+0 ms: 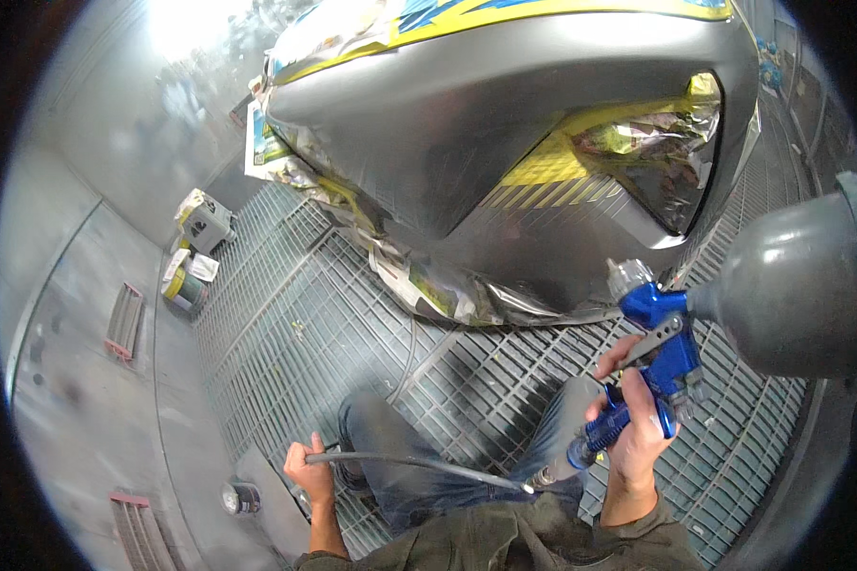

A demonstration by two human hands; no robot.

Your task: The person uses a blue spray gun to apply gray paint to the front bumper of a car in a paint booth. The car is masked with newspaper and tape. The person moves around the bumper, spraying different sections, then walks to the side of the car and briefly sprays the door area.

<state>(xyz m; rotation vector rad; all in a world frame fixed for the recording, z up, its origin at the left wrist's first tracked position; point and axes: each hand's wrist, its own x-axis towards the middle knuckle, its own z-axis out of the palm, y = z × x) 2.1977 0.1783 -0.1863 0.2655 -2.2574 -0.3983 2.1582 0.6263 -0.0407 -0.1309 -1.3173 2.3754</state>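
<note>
My right hand (636, 426) grips a blue spray gun (664, 354) with a silver nozzle and a large grey cup (790, 290) at its right. My left hand (308, 469) is closed around the grey air hose (405, 462), which runs to a fitting (550, 474) under the gun's handle. Beyond the nozzle stands a large car body part (400, 124), sprayed grey, with yellow tape (528, 167) and crumpled masking paper (428, 290) in its recess and along its edges.
Metal floor grating (248, 314) surrounds the part and my legs (390, 428). Grey booth walls (86, 409) with red-framed vents (124, 324) curve along the left, where several containers (186, 285) and a small tin (241, 495) stand.
</note>
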